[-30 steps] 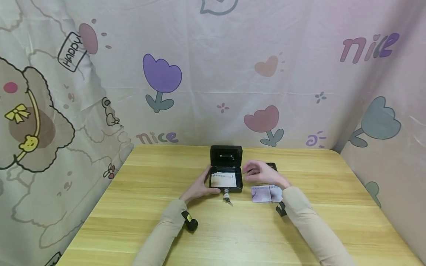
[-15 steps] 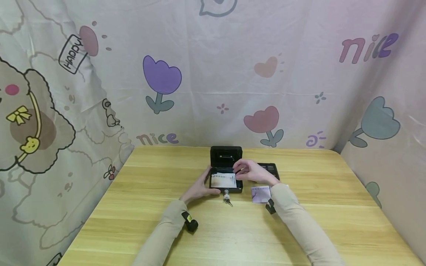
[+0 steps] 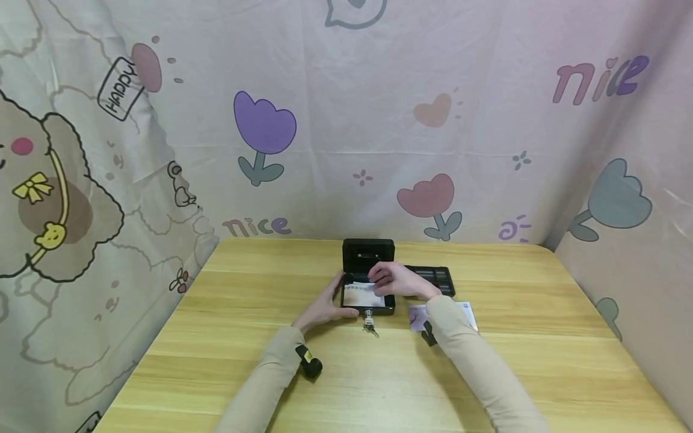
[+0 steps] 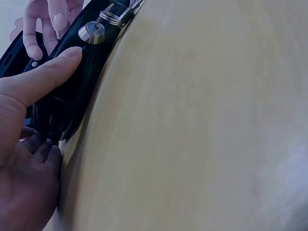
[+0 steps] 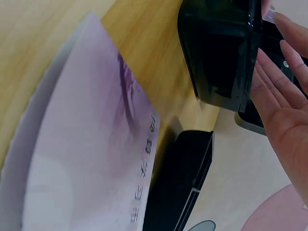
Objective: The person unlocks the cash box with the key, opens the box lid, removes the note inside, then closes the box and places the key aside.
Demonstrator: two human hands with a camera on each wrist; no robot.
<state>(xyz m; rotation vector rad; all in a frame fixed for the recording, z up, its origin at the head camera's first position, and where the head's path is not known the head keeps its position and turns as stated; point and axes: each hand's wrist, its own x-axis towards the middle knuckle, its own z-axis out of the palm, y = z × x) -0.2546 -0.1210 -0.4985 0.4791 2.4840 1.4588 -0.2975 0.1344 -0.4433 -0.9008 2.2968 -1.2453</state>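
A small black cash box [image 3: 383,311] stands with its lid [image 3: 360,248] raised; printed, banknote-like papers [image 3: 357,296] lie inside. My left hand [image 3: 325,305] grips its left side, the thumb along the front wall near the lock [image 4: 92,32], from which keys [image 3: 370,328] hang. Above the box's right half hovers my right hand [image 3: 399,280], its fingers loosely bent and dipping over the opening. In the left wrist view nothing shows between those fingers, though part of the hand is cut off.
Right of the box lies a black compartment tray [image 3: 443,279]. Purple banknote-like paper [image 3: 417,317] and a paler piece [image 3: 467,311] lie in front of it, partly hidden by my right sleeve. A printed curtain [image 3: 325,198] hangs behind the wooden table [image 3: 260,282].
My right hand has moved left from beside the box to above its opening, uncovering more of the black tray. The left hand and box have stayed in place.
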